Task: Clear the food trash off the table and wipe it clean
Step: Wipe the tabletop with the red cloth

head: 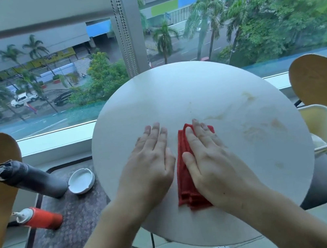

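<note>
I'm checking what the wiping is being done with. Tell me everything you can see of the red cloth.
The red cloth is folded into a long strip with ridged layered edges; it looks soft and woven. It lies flat on the round white table, pointing away from the person. The right hand presses on it with straight fingers; the left hand lies flat on the table, beside it.

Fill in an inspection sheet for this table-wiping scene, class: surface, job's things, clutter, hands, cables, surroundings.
Surface: round white table, brownish smears on its right half.
Job's things: folded red cloth on the table; no food trash seen.
Clutter: dark bottle, white ashtray and red squeeze bottle on the tray at left.
Hands: left hand flat on the table; right hand pressing flat on the cloth.
Cables: nothing seen.
Surroundings: window onto a street, chairs either side.
</note>
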`<move>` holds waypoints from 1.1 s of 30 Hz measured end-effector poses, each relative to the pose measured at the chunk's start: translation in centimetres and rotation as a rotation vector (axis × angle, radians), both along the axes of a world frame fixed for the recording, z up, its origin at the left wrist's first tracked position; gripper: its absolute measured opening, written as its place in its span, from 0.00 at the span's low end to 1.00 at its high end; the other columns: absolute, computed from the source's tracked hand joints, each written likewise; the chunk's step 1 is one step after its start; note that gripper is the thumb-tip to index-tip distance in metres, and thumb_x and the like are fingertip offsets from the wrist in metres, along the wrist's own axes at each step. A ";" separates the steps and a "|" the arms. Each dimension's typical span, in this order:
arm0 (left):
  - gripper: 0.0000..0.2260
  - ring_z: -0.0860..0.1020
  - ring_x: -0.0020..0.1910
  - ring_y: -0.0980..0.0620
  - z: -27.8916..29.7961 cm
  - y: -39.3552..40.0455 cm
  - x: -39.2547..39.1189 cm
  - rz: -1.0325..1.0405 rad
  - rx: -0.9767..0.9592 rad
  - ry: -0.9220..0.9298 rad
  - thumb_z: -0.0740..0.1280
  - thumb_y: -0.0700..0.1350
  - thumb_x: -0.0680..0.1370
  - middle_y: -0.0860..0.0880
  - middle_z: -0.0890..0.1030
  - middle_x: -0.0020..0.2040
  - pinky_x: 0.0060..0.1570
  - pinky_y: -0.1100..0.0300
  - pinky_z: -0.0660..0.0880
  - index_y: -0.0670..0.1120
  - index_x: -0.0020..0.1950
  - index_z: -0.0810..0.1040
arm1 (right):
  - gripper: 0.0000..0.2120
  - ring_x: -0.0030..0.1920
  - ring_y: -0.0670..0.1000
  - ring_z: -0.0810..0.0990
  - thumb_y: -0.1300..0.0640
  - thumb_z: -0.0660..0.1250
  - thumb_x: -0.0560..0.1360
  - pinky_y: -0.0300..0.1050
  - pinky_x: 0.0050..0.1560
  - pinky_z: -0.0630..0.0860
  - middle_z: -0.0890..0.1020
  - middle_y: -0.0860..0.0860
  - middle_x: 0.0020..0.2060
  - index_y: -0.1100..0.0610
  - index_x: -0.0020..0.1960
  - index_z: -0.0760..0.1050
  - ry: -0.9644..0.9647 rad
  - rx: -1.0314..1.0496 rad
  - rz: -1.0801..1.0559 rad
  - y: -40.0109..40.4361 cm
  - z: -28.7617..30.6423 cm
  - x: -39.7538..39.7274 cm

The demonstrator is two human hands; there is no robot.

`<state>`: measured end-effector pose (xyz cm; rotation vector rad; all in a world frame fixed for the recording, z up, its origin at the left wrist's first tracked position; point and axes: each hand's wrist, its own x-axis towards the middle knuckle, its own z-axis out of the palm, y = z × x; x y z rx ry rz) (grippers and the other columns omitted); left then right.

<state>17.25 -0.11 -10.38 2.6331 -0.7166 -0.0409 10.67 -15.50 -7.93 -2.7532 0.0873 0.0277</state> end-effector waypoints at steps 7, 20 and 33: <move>0.34 0.45 0.82 0.54 -0.8 0.6 1.6 -0.019 0.117 -0.025 0.38 0.60 0.78 0.50 0.48 0.84 0.79 0.58 0.41 0.50 0.83 0.50 | 0.35 0.80 0.48 0.34 0.36 0.40 0.82 0.45 0.79 0.34 0.36 0.51 0.81 0.53 0.82 0.37 -0.017 -0.118 -0.125 1.7 -1.9 0.1; 0.31 0.44 0.82 0.53 -1.3 0.7 1.7 -0.004 0.092 -0.014 0.43 0.58 0.81 0.50 0.46 0.84 0.79 0.58 0.39 0.51 0.83 0.49 | 0.36 0.78 0.37 0.34 0.32 0.35 0.78 0.40 0.79 0.37 0.38 0.40 0.81 0.46 0.82 0.37 0.099 -0.193 -0.230 -5.8 -1.9 -6.0; 0.31 0.45 0.82 0.54 -1.2 0.5 1.7 0.030 0.099 -0.019 0.43 0.59 0.80 0.52 0.47 0.84 0.79 0.58 0.40 0.52 0.83 0.50 | 0.38 0.79 0.40 0.36 0.32 0.38 0.78 0.44 0.80 0.39 0.40 0.43 0.81 0.49 0.83 0.39 0.101 -0.164 -0.193 -10.9 -2.2 -0.4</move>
